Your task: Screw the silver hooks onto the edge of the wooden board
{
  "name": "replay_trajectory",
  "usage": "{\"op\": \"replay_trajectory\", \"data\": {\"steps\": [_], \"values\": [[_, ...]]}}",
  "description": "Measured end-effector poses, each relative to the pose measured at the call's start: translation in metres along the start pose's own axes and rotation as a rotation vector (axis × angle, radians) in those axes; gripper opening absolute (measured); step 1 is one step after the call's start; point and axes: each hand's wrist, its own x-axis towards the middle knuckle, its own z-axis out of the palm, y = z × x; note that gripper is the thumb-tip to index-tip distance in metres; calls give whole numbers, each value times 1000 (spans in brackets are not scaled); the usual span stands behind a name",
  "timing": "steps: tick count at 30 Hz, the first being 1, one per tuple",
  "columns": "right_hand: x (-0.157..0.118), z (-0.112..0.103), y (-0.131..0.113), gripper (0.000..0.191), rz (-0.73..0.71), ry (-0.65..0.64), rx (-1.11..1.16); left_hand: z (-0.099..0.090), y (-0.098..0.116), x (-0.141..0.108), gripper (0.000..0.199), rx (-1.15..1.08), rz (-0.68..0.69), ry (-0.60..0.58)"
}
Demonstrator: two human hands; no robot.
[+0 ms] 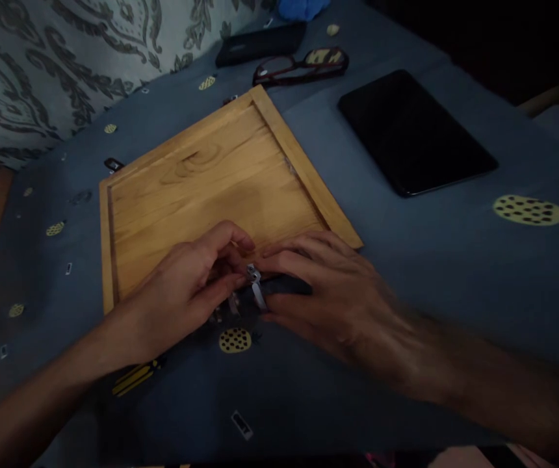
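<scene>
A wooden panel with a raised frame (pixel 303 172) lies flat on the blue cloth. At its near edge, both my hands meet around a small shiny metal fitting (pixel 259 294), whose exact kind I cannot make out. My left hand (pixel 184 276) is closed, its thumb tip against the fitting's left side. My right hand (pixel 342 292) curls round the fitting's other side, thumb below and fingers over the panel's near edge. Small shiny bits (pixel 233 303) show under my left fingers. Below my left wrist lies a yellow-and-black handle (pixel 136 378), partly covered by my arm.
A black tablet (pixel 416 133) lies to the right of the panel. Behind it are eyeglasses (pixel 301 67) and a dark case (pixel 261 44). A small dark object (pixel 114 164) sits by the panel's far left edge. A patterned wall (pixel 75 58) borders the table.
</scene>
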Motion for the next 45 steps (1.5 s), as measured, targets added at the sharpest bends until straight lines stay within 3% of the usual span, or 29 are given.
{"op": "replay_trajectory", "data": {"steps": [30, 45], "values": [[3, 1, -2, 17, 23, -14, -2, 5, 2, -3, 17, 0, -16, 82], [0, 2, 0, 17, 24, -29, 12, 1, 5, 4, 20, -51, -67, -7]]}}
